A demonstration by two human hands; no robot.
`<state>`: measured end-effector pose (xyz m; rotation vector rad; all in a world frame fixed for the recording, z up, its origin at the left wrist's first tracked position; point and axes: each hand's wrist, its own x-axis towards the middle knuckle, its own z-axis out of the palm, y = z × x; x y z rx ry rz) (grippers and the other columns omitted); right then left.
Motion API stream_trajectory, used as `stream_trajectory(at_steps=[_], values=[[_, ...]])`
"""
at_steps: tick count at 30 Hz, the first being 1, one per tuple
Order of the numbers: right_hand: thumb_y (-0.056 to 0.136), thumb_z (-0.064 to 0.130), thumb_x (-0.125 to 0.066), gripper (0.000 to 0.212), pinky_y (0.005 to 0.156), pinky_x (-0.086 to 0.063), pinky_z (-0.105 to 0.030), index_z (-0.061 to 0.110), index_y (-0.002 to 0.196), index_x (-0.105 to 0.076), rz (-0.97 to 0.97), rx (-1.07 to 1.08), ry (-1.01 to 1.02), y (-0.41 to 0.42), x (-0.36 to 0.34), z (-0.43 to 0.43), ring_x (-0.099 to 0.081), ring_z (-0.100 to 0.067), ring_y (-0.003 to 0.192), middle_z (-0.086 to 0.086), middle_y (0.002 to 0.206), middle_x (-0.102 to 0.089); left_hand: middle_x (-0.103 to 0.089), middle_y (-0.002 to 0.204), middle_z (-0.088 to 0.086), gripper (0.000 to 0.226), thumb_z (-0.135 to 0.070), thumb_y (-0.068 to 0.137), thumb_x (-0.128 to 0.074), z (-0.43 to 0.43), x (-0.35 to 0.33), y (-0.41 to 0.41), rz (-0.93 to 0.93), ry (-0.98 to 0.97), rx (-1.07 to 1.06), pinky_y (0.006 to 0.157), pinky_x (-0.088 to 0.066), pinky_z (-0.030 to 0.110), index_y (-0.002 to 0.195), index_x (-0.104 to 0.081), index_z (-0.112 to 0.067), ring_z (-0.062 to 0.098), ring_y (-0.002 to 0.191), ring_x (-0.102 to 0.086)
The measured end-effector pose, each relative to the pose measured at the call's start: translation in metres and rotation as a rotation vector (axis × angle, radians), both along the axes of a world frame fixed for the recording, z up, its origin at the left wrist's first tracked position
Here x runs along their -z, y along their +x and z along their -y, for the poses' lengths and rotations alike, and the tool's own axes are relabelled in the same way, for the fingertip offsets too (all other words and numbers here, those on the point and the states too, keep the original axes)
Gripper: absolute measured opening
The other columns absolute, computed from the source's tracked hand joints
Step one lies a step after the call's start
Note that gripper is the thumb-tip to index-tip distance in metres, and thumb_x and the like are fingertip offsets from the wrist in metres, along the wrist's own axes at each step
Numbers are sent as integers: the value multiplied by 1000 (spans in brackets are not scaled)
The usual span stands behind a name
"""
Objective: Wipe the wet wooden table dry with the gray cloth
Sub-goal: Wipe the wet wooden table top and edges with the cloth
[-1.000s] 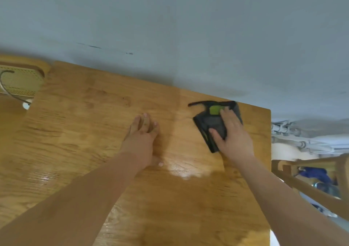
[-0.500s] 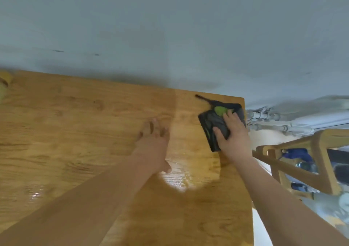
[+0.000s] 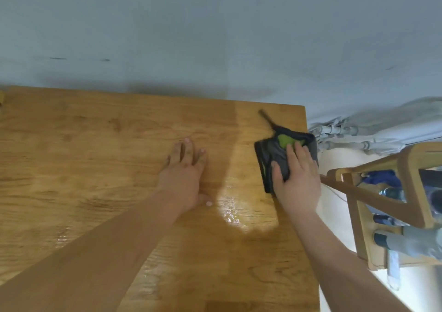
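One gray cloth (image 3: 272, 153) under right hand (image 3: 299, 182), left hand (image 3: 184, 175) on one table (image 3: 95, 144).

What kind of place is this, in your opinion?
Probably a room in a home, perhaps a dining corner: a wooden table stands against a plain painted wall, pipes run along the wall's foot, and a wooden chair-like frame stands beside the table.

What you have in view, counted.
You have one wooden table (image 3: 95, 144), one gray cloth (image 3: 271, 152) with one green patch (image 3: 285, 139), and two hands: your left hand (image 3: 184, 175) and your right hand (image 3: 299, 180). To your right you can count one wooden frame (image 3: 358, 190) and at least two pipes (image 3: 346, 145).
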<state>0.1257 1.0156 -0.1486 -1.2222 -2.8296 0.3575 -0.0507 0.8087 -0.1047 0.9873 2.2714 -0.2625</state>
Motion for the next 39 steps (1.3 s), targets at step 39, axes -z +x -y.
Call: stream_trajectory(at_steps=[39], values=[[104, 46, -47, 60, 123, -29, -49, 24, 159, -36, 170, -477, 22, 85, -8, 110, -22, -18, 156, 1, 167, -29, -11, 171, 4, 68, -19, 97, -50, 109, -11, 80, 145, 512, 74, 127, -14, 39, 161, -24, -18, 25, 157, -12]])
